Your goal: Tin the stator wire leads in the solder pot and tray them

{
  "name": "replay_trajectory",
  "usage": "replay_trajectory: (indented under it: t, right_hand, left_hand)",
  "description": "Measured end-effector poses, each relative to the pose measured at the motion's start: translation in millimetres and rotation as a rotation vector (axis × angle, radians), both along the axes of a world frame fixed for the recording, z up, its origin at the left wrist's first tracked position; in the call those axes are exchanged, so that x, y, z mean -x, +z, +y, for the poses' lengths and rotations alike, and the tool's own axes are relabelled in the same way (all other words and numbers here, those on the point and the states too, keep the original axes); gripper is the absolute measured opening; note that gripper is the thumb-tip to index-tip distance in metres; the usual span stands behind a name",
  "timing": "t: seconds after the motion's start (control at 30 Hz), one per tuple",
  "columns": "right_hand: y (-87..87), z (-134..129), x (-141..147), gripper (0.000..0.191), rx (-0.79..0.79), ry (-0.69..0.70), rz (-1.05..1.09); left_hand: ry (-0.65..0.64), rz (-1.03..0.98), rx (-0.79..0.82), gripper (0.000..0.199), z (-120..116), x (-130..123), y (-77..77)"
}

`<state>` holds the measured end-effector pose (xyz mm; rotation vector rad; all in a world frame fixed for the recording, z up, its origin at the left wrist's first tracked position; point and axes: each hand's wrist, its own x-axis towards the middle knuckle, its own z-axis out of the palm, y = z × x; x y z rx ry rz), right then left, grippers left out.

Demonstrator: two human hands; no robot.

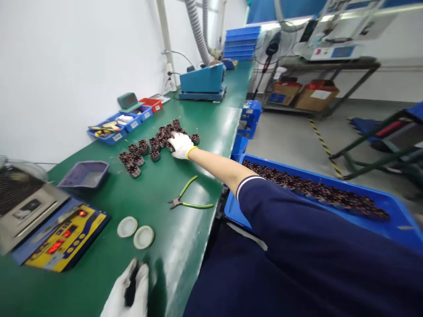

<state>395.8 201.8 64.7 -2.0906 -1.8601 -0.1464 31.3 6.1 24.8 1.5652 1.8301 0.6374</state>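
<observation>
My right hand [181, 145], in a white glove with a yellow cuff, reaches out over a group of copper-wound motor stators [134, 171]. Its fingers are apart and touch the stators at the near side of the group; the fingertips are partly hidden. At the bottom of the view is my left hand [127, 290], also gloved, with thumb and fingers curled towards each other. Something dark shows between them, too unclear to name. Green-handled cutting pliers [178, 201] lie spread on the bench between my hands. Two small round pale dishes [144, 237] are just beyond my left hand.
A yellow-and-blue device with red digits [66, 237] and a purple tray [85, 175] stand at left. Blue bins [112, 137] line the wall. To my right, a large blue tray [398, 211] holds rows of stators. A blue machine [201, 81] stands further along the green bench [198, 233].
</observation>
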Motion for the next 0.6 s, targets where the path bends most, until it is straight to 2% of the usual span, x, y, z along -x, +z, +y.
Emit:
replay_trajectory:
  t: [0.07, 0.13, 0.2, 0.3, 0.37, 0.43, 0.47, 0.53, 0.6]
  right_hand:
    - [1.3, 18, 10, 0.040, 0.024, -0.027, -0.006]
    - [-0.9, 20, 15, 0.026, 0.005, 0.001, -0.007]
    - [-3.0, 11, 18, 0.021, -0.009, 0.040, -0.015]
    - [-2.4, -21, 24, 0.017, -0.005, 0.123, -0.029]
    - [0.1, -53, 39, 0.014, 0.004, 0.275, -0.008]
    - [3.5, -90, 66, 0.014, 0.003, 0.555, 0.075]
    - [5.5, -109, 83, 0.015, 0.009, 0.706, 0.133]
    - [9.5, -142, 119, 0.015, 0.011, 0.965, 0.224]
    - [12.9, -165, 153, 0.015, 0.031, 1.106, 0.265]
  left_hand:
    - [0.001, 0.030, 0.057, 0.044, 0, -1, 5.6]
    - [0.001, 0.011, 0.086, 0.043, 2, 1, 7.0]
    - [0.004, -0.011, 0.063, 0.045, 1, 4, 5.0]
    - [0.044, -0.107, -0.048, 0.047, -6, 2, 2.2]
    - [0.131, -0.271, -0.120, 0.048, -14, -4, 5.6]
    - [0.199, -0.487, -0.108, 0.053, -21, -12, 13.7]
    - [0.198, -0.596, -0.049, 0.057, -23, -16, 18.4]
    - [0.116, -0.844, 0.143, 0.064, -24, -22, 25.9]
    - [0.079, -0.980, 0.241, 0.068, -23, -23, 28.1]
